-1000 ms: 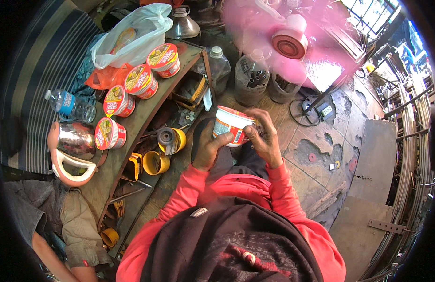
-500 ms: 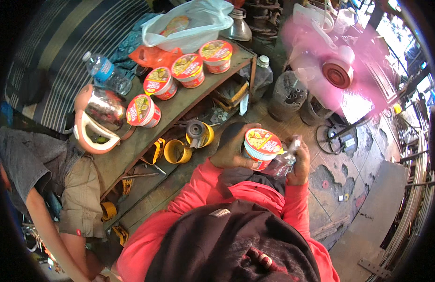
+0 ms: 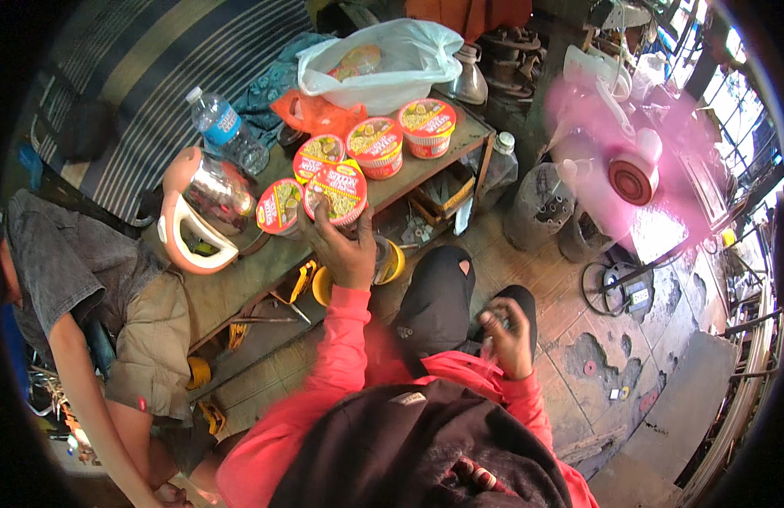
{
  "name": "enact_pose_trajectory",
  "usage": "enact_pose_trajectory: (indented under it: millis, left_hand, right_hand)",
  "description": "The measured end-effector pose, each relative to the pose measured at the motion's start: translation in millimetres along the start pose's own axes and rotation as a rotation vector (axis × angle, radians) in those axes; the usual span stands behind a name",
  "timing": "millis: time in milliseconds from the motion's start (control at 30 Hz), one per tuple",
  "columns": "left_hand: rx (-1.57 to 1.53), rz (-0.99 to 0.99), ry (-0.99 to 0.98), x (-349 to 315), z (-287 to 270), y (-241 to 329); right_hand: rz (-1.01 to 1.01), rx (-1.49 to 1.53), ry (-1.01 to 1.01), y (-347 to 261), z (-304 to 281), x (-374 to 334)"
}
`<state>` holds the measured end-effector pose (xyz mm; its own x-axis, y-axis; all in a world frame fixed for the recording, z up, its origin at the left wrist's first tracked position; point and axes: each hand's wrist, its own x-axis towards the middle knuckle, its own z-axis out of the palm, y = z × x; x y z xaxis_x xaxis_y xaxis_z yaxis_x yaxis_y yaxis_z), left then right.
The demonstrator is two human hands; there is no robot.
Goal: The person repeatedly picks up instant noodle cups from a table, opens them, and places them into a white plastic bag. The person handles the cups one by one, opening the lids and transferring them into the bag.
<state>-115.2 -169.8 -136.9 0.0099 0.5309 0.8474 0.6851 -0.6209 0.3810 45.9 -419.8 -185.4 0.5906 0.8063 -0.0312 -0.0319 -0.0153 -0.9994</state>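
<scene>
Your left hand (image 3: 345, 250) holds a cup (image 3: 344, 184) with bold, pale lettering across its red lid, partly covered by a finger. Similar lettering marks four matching lids: one on the left cup (image 3: 281, 203) just left of that hand, and the others on the middle cup (image 3: 315, 151), the next cup (image 3: 374, 138) and the far cup (image 3: 427, 118), all beyond it. Farther left and beyond, the clear bottle (image 3: 225, 129) wears a blue label with white lettering. Left of your right hand (image 3: 506, 337), tiny pale lettering on your dark trousers (image 3: 432, 296) is too small to read.
</scene>
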Motion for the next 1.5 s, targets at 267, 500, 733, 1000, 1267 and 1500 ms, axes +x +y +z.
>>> enact_pose_trajectory:
  millis: [267, 500, 733, 1000, 1267, 1500]
  left_hand:
    - [0.132, -0.051, -0.022, 2, 3, -6]
    - [0.175, -0.078, -0.133, 20, -19, 16]
    - [-0.044, 0.098, 0.141, 116, -50, 13]
    - [-0.075, -0.092, -0.368, 312, 76, -39]
    - [0.262, -0.127, -0.875, 332, 166, -90]
    - [0.301, -0.145, -0.91, 343, 159, -96]
  right_hand:
    - [0.188, -0.006, -0.135, 27, 9, -35]
    - [0.293, -0.064, -0.418, 47, -26, -71]
    - [0.123, -0.335, -0.409, 80, -45, -64]
    - [-0.233, -0.387, -0.198, 0, 6, 36]
    - [-0.854, -0.275, 0.002, -176, 95, 168]
    - [-1.008, -0.462, 0.091, -225, 195, 370]
